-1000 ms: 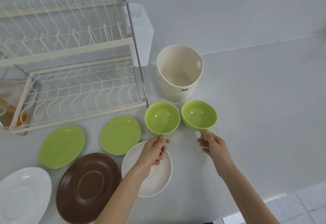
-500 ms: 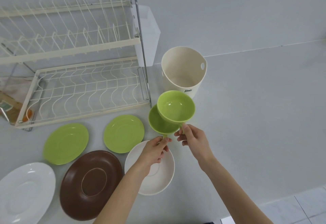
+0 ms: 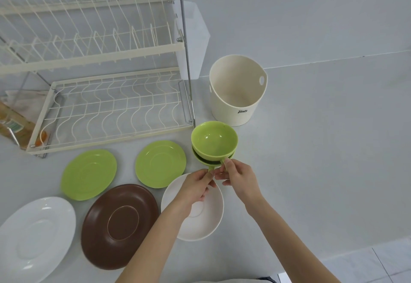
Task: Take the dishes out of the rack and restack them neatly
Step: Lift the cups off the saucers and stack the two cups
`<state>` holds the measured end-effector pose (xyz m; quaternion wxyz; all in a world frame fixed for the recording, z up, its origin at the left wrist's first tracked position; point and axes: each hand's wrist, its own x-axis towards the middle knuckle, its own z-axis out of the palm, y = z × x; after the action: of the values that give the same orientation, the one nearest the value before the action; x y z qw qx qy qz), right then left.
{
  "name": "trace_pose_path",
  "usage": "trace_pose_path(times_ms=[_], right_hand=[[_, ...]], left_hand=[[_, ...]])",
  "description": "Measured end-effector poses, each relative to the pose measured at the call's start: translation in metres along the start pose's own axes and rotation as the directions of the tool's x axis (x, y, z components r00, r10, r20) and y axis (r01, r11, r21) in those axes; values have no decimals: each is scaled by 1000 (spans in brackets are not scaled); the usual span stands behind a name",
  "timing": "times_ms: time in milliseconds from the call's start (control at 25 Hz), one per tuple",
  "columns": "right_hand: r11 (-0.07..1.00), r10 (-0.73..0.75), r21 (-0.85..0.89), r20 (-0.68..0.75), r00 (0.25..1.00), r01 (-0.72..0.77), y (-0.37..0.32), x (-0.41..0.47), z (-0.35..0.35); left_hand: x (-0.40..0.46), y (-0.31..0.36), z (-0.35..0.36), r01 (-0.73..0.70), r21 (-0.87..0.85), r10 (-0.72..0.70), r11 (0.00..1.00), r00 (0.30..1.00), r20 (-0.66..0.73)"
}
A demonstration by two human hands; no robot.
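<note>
Green cups: the upper green cup (image 3: 214, 142) sits nested inside the lower green cup (image 3: 201, 160), just in front of the rack's right corner.
Left hand (image 3: 195, 186): fingers pinched together on the lower cup's handle.
Right hand (image 3: 239, 177): fingers closed on the upper cup's handle — the two hands touch.
Rack (image 3: 106, 109): both wire tiers hold no dishes; a clear side holder (image 3: 195, 37) hangs on its right end.
Cream tub (image 3: 238, 91): upright on the worktop (image 3: 322, 138), nothing inside.
Saucers: two green saucers (image 3: 89, 174) (image 3: 160, 163) lie flat, side by side.
Plates: brown plate (image 3: 120, 225), white plate (image 3: 33, 236) and white bowl (image 3: 209, 213) — each separate, none stacked.
</note>
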<state>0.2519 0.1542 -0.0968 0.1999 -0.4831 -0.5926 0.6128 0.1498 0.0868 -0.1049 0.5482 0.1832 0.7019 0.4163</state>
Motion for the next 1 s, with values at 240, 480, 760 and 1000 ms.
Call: trace_pose_path(times_ms=[240, 480, 760, 1000], right_hand=[[998, 19, -62, 8, 1000, -18, -4, -1, -4], [996, 37, -84, 12, 999, -36, -8, -2, -7], [994, 82, -74, 50, 995, -79, -9, -3, -10], [980, 168, 117, -78, 983, -158, -14, 9, -19]], left_hand=[[0, 0, 0, -4, 2, 4, 1000, 1000, -3], [-2, 1, -1, -6, 4, 6, 1000, 1000, -11], [-3, 0, -3, -2, -10, 2, 1000, 1000, 0], [0, 8, -13, -49, -116, 24, 992, 978, -207]])
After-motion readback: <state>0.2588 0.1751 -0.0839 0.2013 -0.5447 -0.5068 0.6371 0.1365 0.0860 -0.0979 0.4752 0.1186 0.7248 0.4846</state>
